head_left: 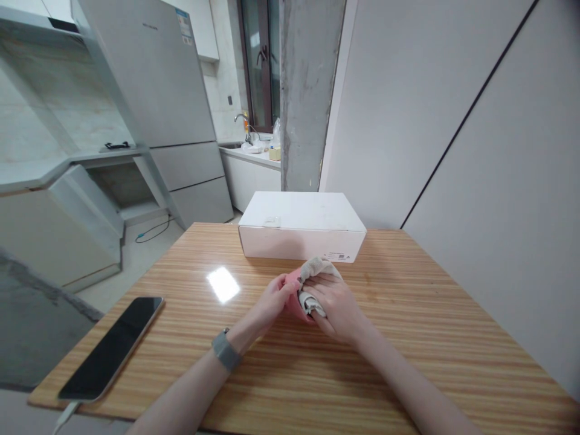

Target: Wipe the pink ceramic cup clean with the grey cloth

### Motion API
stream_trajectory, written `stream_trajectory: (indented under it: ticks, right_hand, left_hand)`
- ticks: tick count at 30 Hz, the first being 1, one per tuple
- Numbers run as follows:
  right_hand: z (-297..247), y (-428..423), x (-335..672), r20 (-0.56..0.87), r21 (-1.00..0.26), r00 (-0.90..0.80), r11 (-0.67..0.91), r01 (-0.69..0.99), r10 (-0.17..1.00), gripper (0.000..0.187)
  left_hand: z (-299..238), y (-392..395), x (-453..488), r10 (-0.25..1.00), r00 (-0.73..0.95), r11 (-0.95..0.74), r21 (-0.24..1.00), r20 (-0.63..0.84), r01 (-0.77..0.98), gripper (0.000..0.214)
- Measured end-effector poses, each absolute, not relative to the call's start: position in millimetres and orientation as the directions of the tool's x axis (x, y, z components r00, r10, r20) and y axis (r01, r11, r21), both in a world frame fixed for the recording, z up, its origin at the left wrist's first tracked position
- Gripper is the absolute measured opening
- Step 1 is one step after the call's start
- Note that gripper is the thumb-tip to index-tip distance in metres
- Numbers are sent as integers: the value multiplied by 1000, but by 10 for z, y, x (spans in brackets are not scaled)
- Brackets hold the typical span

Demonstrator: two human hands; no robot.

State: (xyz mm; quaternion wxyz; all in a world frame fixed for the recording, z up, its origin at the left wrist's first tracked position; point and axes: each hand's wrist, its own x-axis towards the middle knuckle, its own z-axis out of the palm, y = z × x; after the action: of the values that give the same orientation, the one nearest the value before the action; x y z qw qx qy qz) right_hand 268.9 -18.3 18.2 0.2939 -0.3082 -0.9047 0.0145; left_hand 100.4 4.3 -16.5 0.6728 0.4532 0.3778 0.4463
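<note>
My left hand (pixel 273 297) is closed on the side of a pink cup-like container (pixel 295 309), which is tilted with its opening toward my right hand. A bunched greyish-white cloth (pixel 319 266) is in my right hand (pixel 341 308), whose fingers press it into the container's opening. Part of the cloth curls over the knuckles and another fold shows below the fingers. Most of the container is hidden behind both hands, so its full shape does not show.
A white cardboard box (pixel 301 238) stands at the far edge of the wooden table (pixel 408 338). A dark-screened smartphone (pixel 113 347) with a white charging cable (pixel 66 417) lies at the left. Behind are a fridge (pixel 158 84), a concrete pillar (pixel 308 96) and a sink counter.
</note>
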Motion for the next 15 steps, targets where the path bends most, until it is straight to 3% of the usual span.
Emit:
stream_trajectory:
  ticks: [12,15]
  right_hand:
    - [172,-183,2621,576,-232,-514,730,643,636,28]
    - [168,-141,2660,600,-234,-519,753,614,609,31]
  left_hand:
    - [-75,-77,1125,960,240,236,886,-148,-398,38]
    - [-59,-67,1137,953,249,274,850,-176,-450,39]
